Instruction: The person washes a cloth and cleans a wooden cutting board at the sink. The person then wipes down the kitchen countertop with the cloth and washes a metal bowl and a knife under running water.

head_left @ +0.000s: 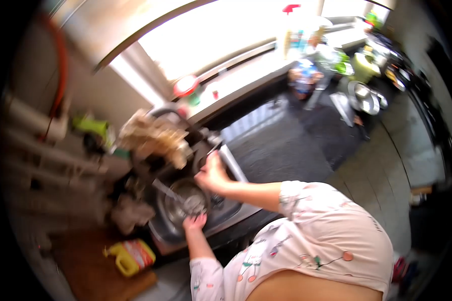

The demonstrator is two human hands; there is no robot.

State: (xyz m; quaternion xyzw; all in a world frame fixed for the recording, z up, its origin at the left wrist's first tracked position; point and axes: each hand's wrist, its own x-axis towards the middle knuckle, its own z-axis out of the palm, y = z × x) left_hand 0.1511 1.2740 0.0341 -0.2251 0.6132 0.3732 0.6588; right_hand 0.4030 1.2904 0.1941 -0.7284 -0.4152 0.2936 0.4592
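My left hand (pixel 195 221) reaches over the sink (pixel 221 220), its fingers curled at the edge of a shiny, clear-looking round vessel (pixel 194 204); blur hides its exact kind. Below that lies a round metal bowl (pixel 175 208) in the basin, with a pale streak, perhaps water or a handle, crossing it. Farther up, by the sink's far side, my right hand (pixel 213 174) is closed. A thin piece shows above its fingers near the tap area, but what it grips is too blurred to name.
A crumpled brown bag or cloth (pixel 153 136) sits behind the sink. A yellow bottle (pixel 130 257) lies on a wooden board (pixel 85 266). The dark counter (pixel 271 145) stretches right, with a metal bowl (pixel 362 98) and a blue packet (pixel 305 78). A red-lidded jar (pixel 187 89) stands on the sill.
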